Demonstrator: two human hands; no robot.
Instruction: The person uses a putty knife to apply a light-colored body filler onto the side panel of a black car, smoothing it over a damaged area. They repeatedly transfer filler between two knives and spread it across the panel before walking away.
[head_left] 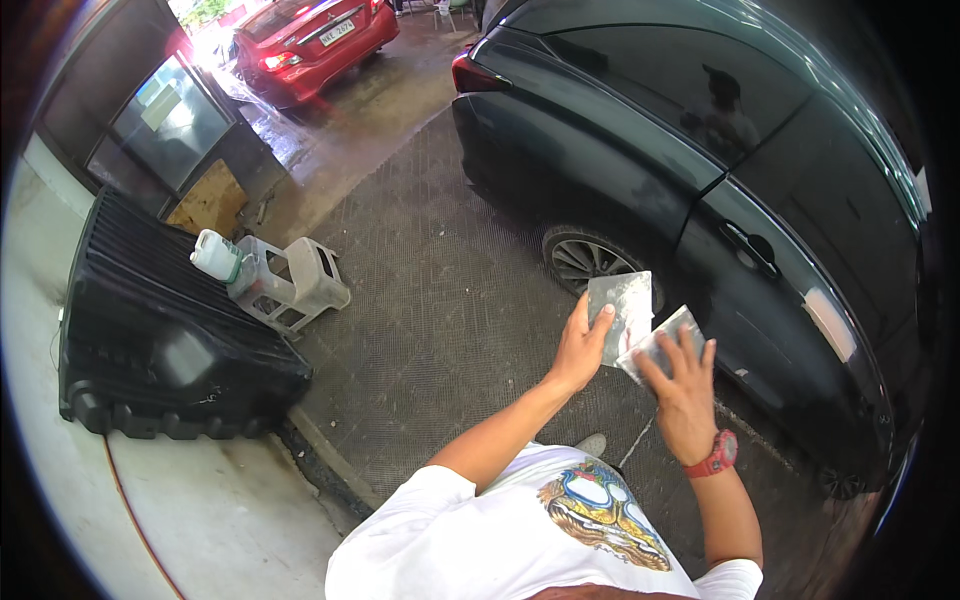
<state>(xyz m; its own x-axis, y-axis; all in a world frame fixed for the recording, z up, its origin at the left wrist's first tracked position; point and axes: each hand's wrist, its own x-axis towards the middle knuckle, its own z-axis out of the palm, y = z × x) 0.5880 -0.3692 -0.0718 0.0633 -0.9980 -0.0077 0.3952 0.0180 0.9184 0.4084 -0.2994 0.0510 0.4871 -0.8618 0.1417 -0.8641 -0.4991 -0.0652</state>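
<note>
My left hand [578,345] grips a flat rectangular grey plate [620,300] smeared with a pale paste, the thumb lying on its face. My right hand [688,405], with a red watch on the wrist, has its fingers spread across a smaller flat spreader [684,317]. The spreader's edge meets or overlaps the plate's lower right side; whether they touch is hard to tell. Both are held up in front of a dark car [610,140], near its rear wheel [588,258]. On the car's door, to the right, sits a pale rectangular patch [829,325].
At left a large black ribbed plastic liner [180,340] leans by the wall [250,510]. Grey plastic stools [318,270] stand beside it, with a white jug [215,255] at them. Farther back is a red car [310,50]. Textured dark matting [420,290] covers the floor.
</note>
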